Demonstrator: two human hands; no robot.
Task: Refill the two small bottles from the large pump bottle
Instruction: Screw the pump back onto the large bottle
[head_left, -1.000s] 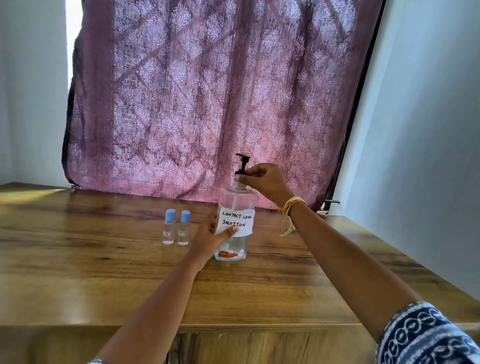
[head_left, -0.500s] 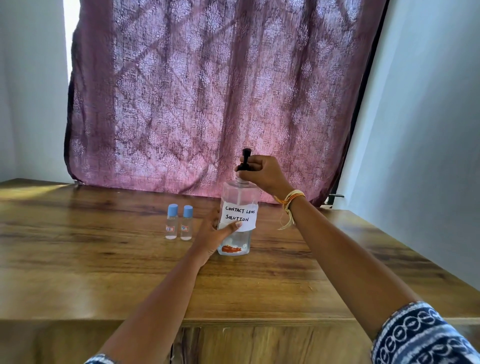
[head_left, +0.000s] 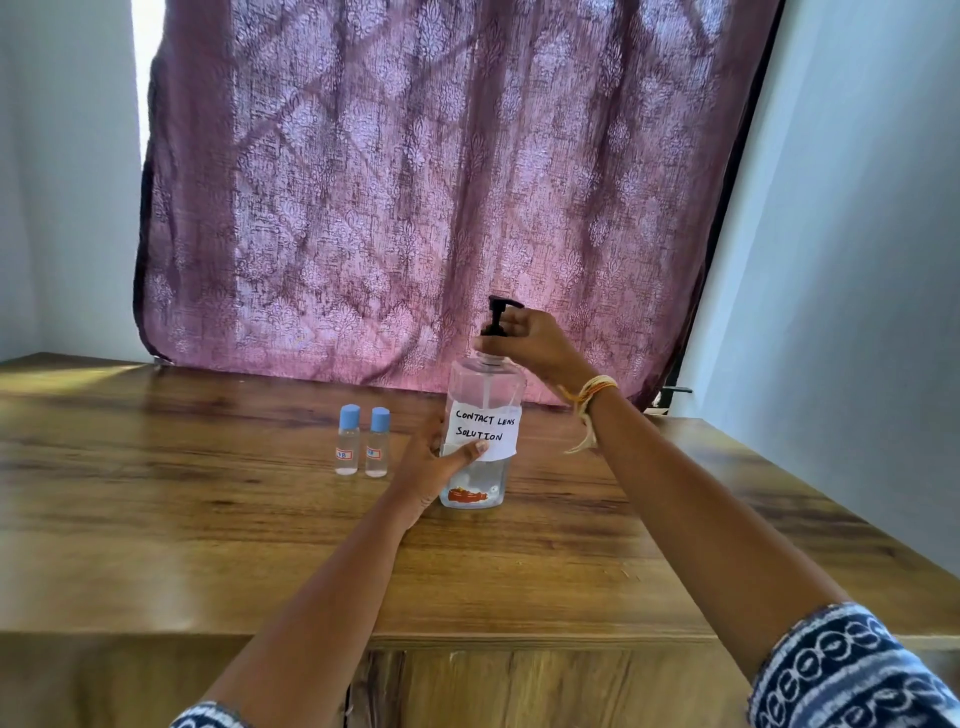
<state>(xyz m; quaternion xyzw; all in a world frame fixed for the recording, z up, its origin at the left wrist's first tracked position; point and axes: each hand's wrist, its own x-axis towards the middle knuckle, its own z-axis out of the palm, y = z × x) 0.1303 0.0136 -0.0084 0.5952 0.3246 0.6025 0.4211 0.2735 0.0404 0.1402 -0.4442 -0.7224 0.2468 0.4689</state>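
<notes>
Early stage: left hand (head_left: 434, 467) grips pump bottle (head_left: 480, 441), right hand (head_left: 535, 345) pinches pump collar (head_left: 492, 330); both small bottles (head_left: 362, 441) capped, untouched.

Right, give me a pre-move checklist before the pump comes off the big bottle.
1. Left hand steadying the pump bottle: ok.
2. Right hand gripping the black pump collar: ok.
3. Bottle upright on the table: ok.
4. Pump collar unscrewed: cannot tell.
5. Two small bottles uncapped for filling: not ok, blue caps on.
6. Small bottles clear of both arms: ok.
</notes>
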